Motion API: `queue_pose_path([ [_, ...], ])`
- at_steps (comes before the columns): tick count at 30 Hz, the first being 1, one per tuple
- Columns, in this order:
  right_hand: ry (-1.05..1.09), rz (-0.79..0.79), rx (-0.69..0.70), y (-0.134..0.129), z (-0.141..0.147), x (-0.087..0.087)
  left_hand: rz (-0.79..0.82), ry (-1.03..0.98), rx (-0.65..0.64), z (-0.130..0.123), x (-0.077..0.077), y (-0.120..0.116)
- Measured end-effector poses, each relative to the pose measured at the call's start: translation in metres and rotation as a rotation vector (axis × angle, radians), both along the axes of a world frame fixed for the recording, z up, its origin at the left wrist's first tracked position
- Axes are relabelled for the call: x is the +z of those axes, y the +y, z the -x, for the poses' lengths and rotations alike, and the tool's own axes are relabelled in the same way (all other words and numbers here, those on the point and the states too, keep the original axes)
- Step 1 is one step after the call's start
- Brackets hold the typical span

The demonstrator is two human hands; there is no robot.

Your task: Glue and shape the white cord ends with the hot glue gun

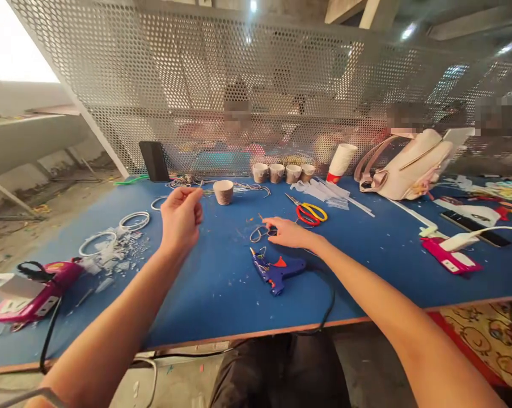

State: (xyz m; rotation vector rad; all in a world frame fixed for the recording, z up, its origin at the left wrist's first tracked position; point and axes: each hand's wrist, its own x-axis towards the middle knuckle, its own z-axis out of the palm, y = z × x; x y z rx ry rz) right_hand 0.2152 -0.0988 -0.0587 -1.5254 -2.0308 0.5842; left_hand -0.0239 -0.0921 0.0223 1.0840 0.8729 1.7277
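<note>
My left hand (181, 218) is raised above the left middle of the table, thumb and fingers pinched together. A tiny pale tip shows at the fingertips, too small to name. Just beyond it stands a paper cup (223, 193) with brown cord around its lower part. My right hand (290, 233) is low over the table, its fingers closing around a thin looped cord (256, 233). Nearer to me lies a blue glue gun (276, 271) with an orange trigger, its nozzle pointing left. Scissors (310, 213) with red and yellow handles rest beyond my right hand.
Wrapped cups (276, 172), a cup stack (343, 161) and clear glue sticks (324, 192) line the back. White rings (134, 221) and scraps lie left, near a pink power strip (38, 292). Right are a bag (409, 164) and another strip (451, 256). A mesh screen (187, 85) stands behind.
</note>
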Motion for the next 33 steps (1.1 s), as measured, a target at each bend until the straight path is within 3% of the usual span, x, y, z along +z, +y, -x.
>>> queue_pose_path([
  [5, -0.032, -0.145, -0.146, 0.026, -0.009, -0.014, -0.006, -0.075, 0.165, -0.004, 0.008, 0.028],
  [12, 0.028, -0.217, -0.310, 0.036, -0.044, -0.016, 0.017, -0.035, 0.217, 0.000, -0.020, 0.030],
  [16, 0.013, -0.287, -0.373, 0.033, -0.044, -0.016, 0.012, 0.001, 0.238, 0.005, -0.024, 0.028],
  [19, -0.043, -0.341, -0.338, 0.028, -0.035, -0.018, 0.003, 0.021, 0.243, 0.004, -0.025, 0.031],
  [25, -0.163, -0.404, -0.140, 0.012, -0.020, -0.019, -0.020, 0.055, 0.217, -0.001, -0.029, 0.034],
  [33, -0.318, -0.321, -0.041, -0.009, -0.016, 0.011, -0.093, 0.095, 0.206, -0.008, -0.025, 0.031],
])
